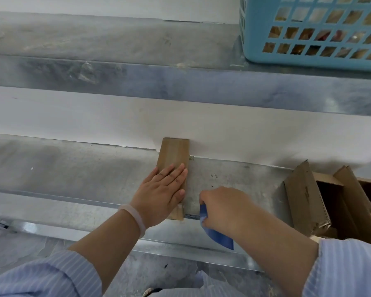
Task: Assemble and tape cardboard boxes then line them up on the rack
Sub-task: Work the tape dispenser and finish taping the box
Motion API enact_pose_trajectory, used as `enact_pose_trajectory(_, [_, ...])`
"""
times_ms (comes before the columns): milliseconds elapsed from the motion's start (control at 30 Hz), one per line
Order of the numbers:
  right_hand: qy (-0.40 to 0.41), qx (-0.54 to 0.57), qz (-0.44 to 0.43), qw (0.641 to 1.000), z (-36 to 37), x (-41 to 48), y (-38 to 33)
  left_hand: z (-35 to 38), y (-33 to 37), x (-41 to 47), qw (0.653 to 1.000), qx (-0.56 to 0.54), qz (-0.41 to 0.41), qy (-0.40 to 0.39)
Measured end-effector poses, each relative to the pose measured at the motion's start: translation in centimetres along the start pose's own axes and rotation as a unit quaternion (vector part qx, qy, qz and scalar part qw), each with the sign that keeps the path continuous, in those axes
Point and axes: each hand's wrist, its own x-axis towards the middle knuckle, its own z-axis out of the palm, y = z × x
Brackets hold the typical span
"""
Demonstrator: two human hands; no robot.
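Pressing down with straight fingers laid close together, the left hand [161, 194] lies flat on a narrow cardboard box [174, 153] on the metal shelf [73, 168]. Just right of the box, the right hand [223, 207] curls around a blue tool [219, 236]. Farther right stand open cartons [304, 200], and up and to the right sits a blue basket [308, 61].

Your left hand [159, 194] lay on the flat box [174, 153] on the shelf [73, 168], your right hand [223, 209] gripping a tool [219, 236] just right; open boxes [304, 196] stood farther right, a basket [308, 28] above.
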Motion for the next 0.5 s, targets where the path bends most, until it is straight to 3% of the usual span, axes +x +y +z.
enact_pose_trajectory(100, [0.013, 0.056, 0.024, 0.998, 0.7, -1.2, 1.7, 0.0, 0.0, 0.0, 1.000, -0.008, -0.002, 0.000])
enact_pose_trajectory(267, [0.119, 0.097, 0.044, 0.987, 1.3, -3.0, 5.3, 0.0, 0.0, 0.1, 0.999, -0.036, -0.013, -0.001])
enact_pose_trajectory(500, [0.134, -0.173, 0.054, 0.974, 5.2, -0.2, 11.5, -0.5, -0.1, 0.2, 0.993, -0.114, -0.027, 0.009])
